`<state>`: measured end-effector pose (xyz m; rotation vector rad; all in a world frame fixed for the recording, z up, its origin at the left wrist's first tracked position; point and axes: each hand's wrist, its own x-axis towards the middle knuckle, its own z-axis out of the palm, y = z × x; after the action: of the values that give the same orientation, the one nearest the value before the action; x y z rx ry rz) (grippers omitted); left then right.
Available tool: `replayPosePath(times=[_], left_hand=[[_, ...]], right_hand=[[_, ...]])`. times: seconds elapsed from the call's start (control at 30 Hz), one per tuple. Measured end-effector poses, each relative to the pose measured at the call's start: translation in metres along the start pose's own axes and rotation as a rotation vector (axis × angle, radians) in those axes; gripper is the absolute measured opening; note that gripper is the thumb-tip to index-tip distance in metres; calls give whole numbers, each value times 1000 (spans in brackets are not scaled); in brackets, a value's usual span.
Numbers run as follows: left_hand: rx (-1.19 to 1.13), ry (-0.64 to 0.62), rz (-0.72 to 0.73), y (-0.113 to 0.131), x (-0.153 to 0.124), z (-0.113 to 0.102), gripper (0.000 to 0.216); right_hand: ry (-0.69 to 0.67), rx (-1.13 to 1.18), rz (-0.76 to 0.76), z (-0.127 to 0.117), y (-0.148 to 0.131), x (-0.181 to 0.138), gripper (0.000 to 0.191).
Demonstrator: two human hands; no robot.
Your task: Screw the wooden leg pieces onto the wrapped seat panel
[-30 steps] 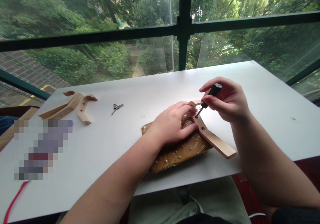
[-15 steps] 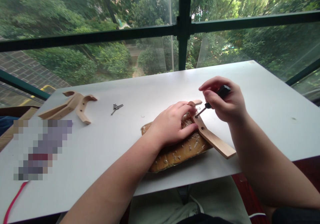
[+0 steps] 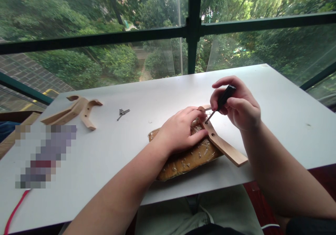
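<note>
My right hand (image 3: 237,105) is closed round a black-handled screwdriver (image 3: 222,100), whose tip meets the upper end of a curved wooden piece (image 3: 223,146). That piece lies across a brown cushion wrapped in clear plastic (image 3: 183,159) on the white table (image 3: 136,140). My left hand (image 3: 181,130) presses down on the cushion and pinches the wooden piece near the screwdriver tip, thumb along the wood's edge.
Two more curved wooden pieces (image 3: 76,111) lie at the table's left back. A few loose screws (image 3: 122,113) sit between them and my hands. A blurred patch (image 3: 43,154) covers the left front, with a red cord (image 3: 13,210) below it. Windows stand behind the table.
My right hand has re-gripped the screwdriver, rolling the handle from tilted right to more upright, its fingers curling over it. The left hand and the wooden piece have stayed put.
</note>
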<state>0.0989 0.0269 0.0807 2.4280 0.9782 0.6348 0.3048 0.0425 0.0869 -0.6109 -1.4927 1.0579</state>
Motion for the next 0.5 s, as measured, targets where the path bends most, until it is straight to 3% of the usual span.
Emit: replayPosePath(times=[0.2,0.5], left_hand=[[4,1,-2,0,-1,0,32],[6,3,-5,-1,-1,1,32]], right_hand=[[21,-45,26,-1,2,1,19],[24,-130,-63,0,2,0,18]])
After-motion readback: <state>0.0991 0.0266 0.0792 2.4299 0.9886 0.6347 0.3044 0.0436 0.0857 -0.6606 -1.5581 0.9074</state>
